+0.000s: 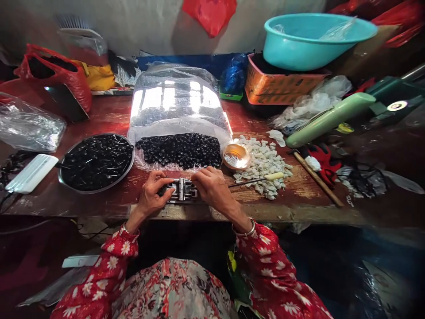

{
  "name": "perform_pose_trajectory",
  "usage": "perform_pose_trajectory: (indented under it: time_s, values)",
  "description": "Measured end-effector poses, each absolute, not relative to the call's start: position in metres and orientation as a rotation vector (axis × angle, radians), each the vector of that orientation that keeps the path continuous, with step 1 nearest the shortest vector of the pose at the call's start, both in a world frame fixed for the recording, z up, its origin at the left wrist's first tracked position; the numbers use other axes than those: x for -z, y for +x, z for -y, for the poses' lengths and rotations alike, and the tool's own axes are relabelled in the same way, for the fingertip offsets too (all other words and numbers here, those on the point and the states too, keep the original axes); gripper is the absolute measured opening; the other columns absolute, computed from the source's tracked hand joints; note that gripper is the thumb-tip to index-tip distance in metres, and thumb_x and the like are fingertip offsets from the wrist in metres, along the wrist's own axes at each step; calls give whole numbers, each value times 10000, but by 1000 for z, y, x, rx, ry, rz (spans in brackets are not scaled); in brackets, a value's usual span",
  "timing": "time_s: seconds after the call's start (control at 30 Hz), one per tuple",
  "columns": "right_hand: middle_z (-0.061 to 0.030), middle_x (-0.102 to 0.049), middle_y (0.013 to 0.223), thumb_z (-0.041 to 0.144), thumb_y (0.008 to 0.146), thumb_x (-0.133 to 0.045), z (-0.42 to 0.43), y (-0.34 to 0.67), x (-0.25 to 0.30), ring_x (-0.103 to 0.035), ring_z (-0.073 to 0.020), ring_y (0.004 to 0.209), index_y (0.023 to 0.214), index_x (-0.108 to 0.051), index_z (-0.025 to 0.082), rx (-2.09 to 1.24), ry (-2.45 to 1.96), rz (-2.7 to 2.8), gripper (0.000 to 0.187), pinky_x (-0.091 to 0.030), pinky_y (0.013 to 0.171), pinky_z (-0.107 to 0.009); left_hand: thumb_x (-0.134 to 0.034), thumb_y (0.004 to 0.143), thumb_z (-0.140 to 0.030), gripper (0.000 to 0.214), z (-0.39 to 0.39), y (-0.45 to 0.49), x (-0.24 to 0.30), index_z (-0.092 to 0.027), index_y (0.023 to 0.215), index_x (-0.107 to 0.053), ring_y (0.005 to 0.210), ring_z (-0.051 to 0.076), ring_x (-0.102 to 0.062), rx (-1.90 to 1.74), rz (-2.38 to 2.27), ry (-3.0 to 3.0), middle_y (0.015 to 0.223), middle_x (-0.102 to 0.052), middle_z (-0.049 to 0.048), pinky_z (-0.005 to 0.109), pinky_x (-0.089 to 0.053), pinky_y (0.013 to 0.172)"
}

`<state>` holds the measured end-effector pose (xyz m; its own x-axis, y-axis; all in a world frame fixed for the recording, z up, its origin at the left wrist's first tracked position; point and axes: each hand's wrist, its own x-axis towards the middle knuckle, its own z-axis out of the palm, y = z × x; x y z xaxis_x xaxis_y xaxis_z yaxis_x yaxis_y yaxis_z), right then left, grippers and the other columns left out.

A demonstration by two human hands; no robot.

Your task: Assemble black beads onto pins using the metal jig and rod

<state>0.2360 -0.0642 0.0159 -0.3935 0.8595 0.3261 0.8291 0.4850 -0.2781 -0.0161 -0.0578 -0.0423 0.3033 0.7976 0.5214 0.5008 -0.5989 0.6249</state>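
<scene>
A small metal fixture [181, 189] with a raised bar across its middle lies at the table's front edge, between my hands. My left hand [154, 191] is curled at its left end, thumb and forefinger closing on a part too small to name. At the right end, the fingers of my right hand [212, 186] are pinched together, and whatever they hold is hidden. Just behind the fixture, many small round black parts [179, 150] spill from the mouth of a large clear plastic bag [149, 99]. To the left, a round metal tray [96, 191] holds black pieces with thin metal pins.
Right of my hands lie a small orange bowl [236, 157], a heap of pale chips [265, 161] and a thin rod with a pale handle [274, 176]. A wooden stick [318, 179] and green cylinder [332, 119] are farther right. A white device [32, 173] sits left.
</scene>
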Motion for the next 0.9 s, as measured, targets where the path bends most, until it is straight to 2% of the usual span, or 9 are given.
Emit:
perform_pose_trajectory:
  time_s: [0.3, 0.53, 0.9]
  values:
    - [-58, -726, 953, 112, 1004, -605, 62, 206, -2, -514, -254, 953, 949, -701, 204, 84, -1424, 2458, 144, -296, 832, -406, -710, 944, -249, 219, 60, -14, 38, -232, 1161, -735, 1102, 200, -620, -1237, -1145, 2201, 1149, -581, 63, 344, -576, 951]
    - [-46, -740, 946, 189, 1046, -593, 64, 209, 1, -520, -236, 952, 946, -720, 210, 32, -1429, 2389, 162, -293, 870, -392, -721, 937, -252, 221, 59, -14, 41, -239, 1157, -731, 1093, 206, -624, -1266, -1132, 2198, 1147, -586, 63, 346, -582, 934]
    - [-18, -710, 869, 160, 1041, -598, 81, 218, -1, -522, -211, 883, 904, -701, 208, 58, -1365, 2289, 178, -323, 887, -366, -718, 931, -247, 226, 59, -13, 42, -236, 1156, -726, 1094, 207, -631, -1262, -1140, 2191, 1146, -589, 63, 346, -586, 933]
